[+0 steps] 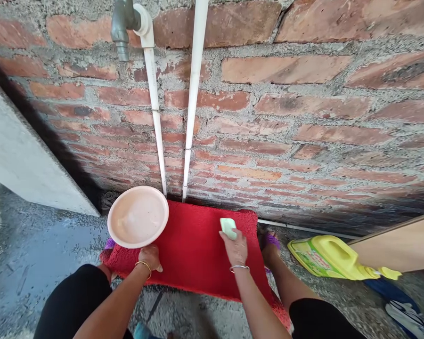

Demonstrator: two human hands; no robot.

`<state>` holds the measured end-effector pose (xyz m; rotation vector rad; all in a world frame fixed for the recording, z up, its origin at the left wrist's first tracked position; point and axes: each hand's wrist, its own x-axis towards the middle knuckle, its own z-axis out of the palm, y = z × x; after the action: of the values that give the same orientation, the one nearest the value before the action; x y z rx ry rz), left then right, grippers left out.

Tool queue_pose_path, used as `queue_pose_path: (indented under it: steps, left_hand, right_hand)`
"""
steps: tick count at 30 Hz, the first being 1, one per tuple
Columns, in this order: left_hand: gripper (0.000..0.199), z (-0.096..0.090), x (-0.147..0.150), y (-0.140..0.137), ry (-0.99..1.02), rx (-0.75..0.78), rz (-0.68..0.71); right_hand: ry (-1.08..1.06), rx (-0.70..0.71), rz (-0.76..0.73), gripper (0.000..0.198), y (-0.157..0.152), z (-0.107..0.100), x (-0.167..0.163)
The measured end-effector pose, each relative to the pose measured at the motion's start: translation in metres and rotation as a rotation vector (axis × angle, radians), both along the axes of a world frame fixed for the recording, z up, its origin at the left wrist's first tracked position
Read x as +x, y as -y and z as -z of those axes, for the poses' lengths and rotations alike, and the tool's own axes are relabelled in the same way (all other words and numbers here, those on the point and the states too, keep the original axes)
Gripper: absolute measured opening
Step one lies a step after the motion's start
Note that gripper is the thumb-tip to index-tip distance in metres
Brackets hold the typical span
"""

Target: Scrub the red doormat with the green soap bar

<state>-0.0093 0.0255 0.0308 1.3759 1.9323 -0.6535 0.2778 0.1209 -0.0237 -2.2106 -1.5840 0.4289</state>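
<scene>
Right hand (236,248): fingers closed round pale green bar (227,226), over right half of red cloth (194,245). Left hand (150,258) at cloth's near left, by basin (138,217); grip cannot be told. Flat bar, cloth held taut should serve best.

Black knee-length shorts (78,299), gold bracelet (147,265), silver bangle (239,267), purple footwear (272,239)

Free cloth (196,235) between basin (138,215) and soap (227,227)
</scene>
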Motion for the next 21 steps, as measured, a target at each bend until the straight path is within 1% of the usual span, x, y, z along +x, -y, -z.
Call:
queue_pose_path:
  steps: [2,4,6,8,9,11,13,16,19,21]
  left_hand:
    - [0.067,0.003,-0.001,0.000,0.005,0.005,-0.011]
    - [0.066,0.006,-0.002,0.000,0.012,0.013,-0.024]
    - [0.067,0.009,-0.003,0.000,0.012,0.016,-0.034]
    - [0.068,0.010,-0.004,0.000,0.010,0.014,-0.037]
    - [0.068,0.009,-0.004,0.000,0.011,0.011,-0.038]
    - [0.067,0.007,-0.003,0.000,0.016,0.008,-0.034]
    - [0.066,0.004,-0.002,0.000,0.017,0.007,-0.025]
    - [0.065,0.001,-0.001,0.001,0.017,0.022,-0.003]
    - [0.063,-0.001,-0.001,0.002,0.019,0.035,-0.004]
    - [0.063,0.000,-0.001,0.002,0.016,0.034,-0.014]
  right_hand:
    - [-0.017,-0.077,-0.100,0.049,0.000,0.000,-0.038]
    - [-0.002,-0.137,-0.276,0.048,0.000,-0.003,-0.080]
    - [0.051,-0.167,-0.446,0.046,0.000,-0.007,-0.116]
    - [0.102,-0.196,-0.554,0.046,-0.002,-0.010,-0.136]
    - [0.118,-0.209,-0.577,0.046,-0.003,-0.011,-0.138]
    - [0.141,-0.221,-0.563,0.046,-0.007,-0.013,-0.125]
    - [0.150,-0.211,-0.474,0.045,-0.012,-0.014,-0.096]
    - [0.144,-0.201,-0.265,0.046,-0.017,-0.018,-0.032]
    - [0.147,-0.214,0.007,0.049,-0.016,-0.024,0.032]
    - [0.153,-0.218,0.171,0.049,-0.013,-0.028,0.066]
